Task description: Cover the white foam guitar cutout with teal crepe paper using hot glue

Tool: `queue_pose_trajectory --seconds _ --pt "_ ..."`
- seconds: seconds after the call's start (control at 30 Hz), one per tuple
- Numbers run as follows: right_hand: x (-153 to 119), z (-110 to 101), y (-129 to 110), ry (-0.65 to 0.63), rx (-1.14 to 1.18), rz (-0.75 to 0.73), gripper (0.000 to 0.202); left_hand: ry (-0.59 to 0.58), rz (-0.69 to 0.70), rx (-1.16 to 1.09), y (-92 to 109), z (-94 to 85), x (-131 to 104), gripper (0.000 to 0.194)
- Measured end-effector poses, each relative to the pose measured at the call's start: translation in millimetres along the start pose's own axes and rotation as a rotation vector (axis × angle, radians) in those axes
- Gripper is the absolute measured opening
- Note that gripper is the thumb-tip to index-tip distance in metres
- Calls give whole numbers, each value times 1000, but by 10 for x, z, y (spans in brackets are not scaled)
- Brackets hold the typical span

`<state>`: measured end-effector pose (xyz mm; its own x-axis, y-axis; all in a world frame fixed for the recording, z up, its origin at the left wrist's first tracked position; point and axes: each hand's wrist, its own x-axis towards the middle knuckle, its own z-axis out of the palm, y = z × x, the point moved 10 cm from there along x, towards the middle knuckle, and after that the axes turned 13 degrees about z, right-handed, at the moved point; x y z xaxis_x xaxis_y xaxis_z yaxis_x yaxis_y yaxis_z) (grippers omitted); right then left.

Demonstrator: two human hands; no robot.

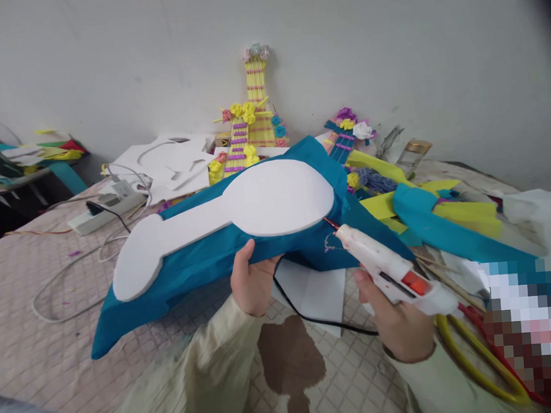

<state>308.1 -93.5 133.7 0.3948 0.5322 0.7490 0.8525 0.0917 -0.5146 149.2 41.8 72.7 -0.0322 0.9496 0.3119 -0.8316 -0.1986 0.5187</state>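
A white spoon-shaped foam board cutout lies on a large sheet of blue fabric, tilted up off the table. Under the lower edge of the fabric, my left hand supports both, thumb in front and fingers hidden behind. My right hand is wrapped round the handle of a white hot glue gun. The gun's dark nozzle is at the cutout's lower right edge, close to the fabric; whether it touches cannot be told. A black cord runs from near the gun's handle to behind the fabric.
A white power strip with cables lies at left, near cut white board. Yellow woven pieces with paper flowers lean on the wall. At right are fabric strips, a glass jar and yellow-handled scissors.
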Motion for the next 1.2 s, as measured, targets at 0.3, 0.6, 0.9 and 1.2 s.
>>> queue_pose_trajectory --seconds 0.3,0.6,0.9,1.2 --pt "0 36 241 -34 105 246 33 -42 -11 -44 -15 31 -13 36" --pt "28 135 364 -176 22 520 41 -23 -27 -24 -75 1 -37 36" --pt "-24 197 434 -210 153 558 39 1 -22 2 -88 -39 -28 42" --pt "-224 338 562 -441 602 550 18 64 -21 1 -91 -103 49 41"
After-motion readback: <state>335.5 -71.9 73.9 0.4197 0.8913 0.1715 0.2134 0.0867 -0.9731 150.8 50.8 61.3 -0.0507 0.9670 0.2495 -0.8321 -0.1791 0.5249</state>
